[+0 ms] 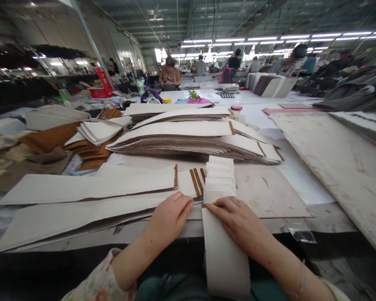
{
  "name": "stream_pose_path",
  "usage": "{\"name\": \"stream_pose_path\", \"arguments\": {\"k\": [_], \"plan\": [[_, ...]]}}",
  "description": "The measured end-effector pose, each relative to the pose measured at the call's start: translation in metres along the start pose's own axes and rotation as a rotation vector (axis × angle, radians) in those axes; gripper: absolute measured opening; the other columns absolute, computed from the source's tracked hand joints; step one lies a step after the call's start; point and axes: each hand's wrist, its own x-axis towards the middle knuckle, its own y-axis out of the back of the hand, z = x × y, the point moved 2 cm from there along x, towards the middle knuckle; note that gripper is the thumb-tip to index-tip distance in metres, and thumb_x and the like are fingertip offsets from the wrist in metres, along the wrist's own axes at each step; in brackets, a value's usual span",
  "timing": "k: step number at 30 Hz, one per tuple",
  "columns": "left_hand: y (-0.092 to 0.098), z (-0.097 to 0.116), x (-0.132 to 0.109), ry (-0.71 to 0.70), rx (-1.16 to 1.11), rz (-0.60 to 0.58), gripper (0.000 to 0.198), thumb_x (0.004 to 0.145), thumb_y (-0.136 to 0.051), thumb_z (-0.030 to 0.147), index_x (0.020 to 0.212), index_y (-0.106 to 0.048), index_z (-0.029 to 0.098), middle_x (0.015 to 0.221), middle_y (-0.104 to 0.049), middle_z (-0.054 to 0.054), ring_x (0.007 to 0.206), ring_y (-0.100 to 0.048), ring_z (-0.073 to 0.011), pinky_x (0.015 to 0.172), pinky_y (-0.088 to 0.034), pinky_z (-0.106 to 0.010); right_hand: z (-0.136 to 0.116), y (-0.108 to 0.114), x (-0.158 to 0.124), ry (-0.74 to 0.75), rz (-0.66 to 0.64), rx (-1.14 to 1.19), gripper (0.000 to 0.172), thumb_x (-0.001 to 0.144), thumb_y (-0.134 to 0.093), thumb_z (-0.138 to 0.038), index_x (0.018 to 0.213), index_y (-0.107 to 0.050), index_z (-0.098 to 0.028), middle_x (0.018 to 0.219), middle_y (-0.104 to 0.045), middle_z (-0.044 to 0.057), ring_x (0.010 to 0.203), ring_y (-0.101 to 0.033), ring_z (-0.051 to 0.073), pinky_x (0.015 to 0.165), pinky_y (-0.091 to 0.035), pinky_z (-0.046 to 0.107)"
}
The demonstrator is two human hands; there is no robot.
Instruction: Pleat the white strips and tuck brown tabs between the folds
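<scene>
My left hand (171, 217) lies on the end of long white sheets (90, 188) with brown edge strips (196, 182); its fingers are curled down onto the sheet end. My right hand (236, 219) rests on a fanned stack of narrow white strips (219, 175) that runs from the table over its front edge toward my lap. The thumb and forefinger of my right hand pinch a thin yellowish object (213, 204) at the strip's left edge.
A large pile of long white and brown sheets (191, 140) lies behind the hands. Brown and white pieces (90, 140) are heaped at left. A stained board (341, 163) slopes at right. A red-capped jar (236, 110) stands mid-table. Other people sit at far tables.
</scene>
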Motion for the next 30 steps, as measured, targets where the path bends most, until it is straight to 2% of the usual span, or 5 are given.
{"name": "stream_pose_path", "arguments": {"k": [7, 16, 18, 23, 30], "plan": [[-0.017, 0.012, 0.021, 0.171, -0.080, -0.207, 0.023, 0.087, -0.036, 0.029, 0.073, -0.051, 0.019, 0.071, -0.061, -0.002, 0.068, -0.056, -0.0165, 0.059, -0.036, -0.025, -0.005, -0.004, -0.002, -0.057, 0.023, 0.003, 0.041, 0.079, -0.046, -0.008, 0.118, -0.049, -0.023, 0.099, -0.054, 0.006, 0.090, -0.048, 0.020, 0.077, -0.043, 0.035], [-0.029, 0.004, 0.023, 0.458, -0.738, -0.451, 0.022, 0.082, -0.036, 0.038, 0.072, -0.041, 0.019, 0.048, -0.044, 0.007, 0.036, -0.031, -0.0069, 0.039, -0.025, -0.018, -0.002, -0.017, -0.020, -0.053, 0.267, -0.003, 0.039, 0.081, -0.038, -0.009, 0.118, -0.049, -0.018, 0.107, -0.054, 0.009, 0.098, -0.049, 0.021, 0.084, -0.043, 0.038], [-0.023, 0.009, 0.021, 0.408, -0.603, -0.407, 0.020, 0.083, -0.037, 0.034, 0.070, -0.041, 0.019, 0.049, -0.047, 0.006, 0.039, -0.037, -0.0081, 0.042, -0.027, -0.019, -0.003, -0.018, -0.021, -0.063, 0.286, 0.016, 0.038, 0.081, -0.039, -0.008, 0.116, -0.050, -0.016, 0.106, -0.055, 0.009, 0.098, -0.049, 0.021, 0.085, -0.044, 0.038], [0.002, 0.019, 0.031, 0.202, -0.085, -0.112, 0.013, 0.084, -0.040, 0.026, 0.077, -0.048, 0.021, 0.063, -0.056, 0.002, 0.060, -0.053, -0.0137, 0.055, -0.033, -0.023, -0.003, -0.019, -0.021, -0.084, 0.351, 0.036, 0.036, 0.080, -0.038, -0.008, 0.113, -0.052, -0.015, 0.105, -0.056, 0.009, 0.099, -0.049, 0.021, 0.086, -0.044, 0.039], [-0.001, 0.018, 0.057, 0.163, -0.046, -0.109, 0.014, 0.083, -0.044, 0.032, 0.077, -0.049, 0.021, 0.066, -0.058, 0.002, 0.062, -0.054, -0.0147, 0.055, -0.035, -0.023, -0.003, -0.021, -0.022, -0.077, 0.364, 0.060, 0.035, 0.080, -0.038, -0.006, 0.112, -0.052, -0.013, 0.102, -0.055, 0.010, 0.098, -0.048, 0.021, 0.086, -0.043, 0.039]]}}
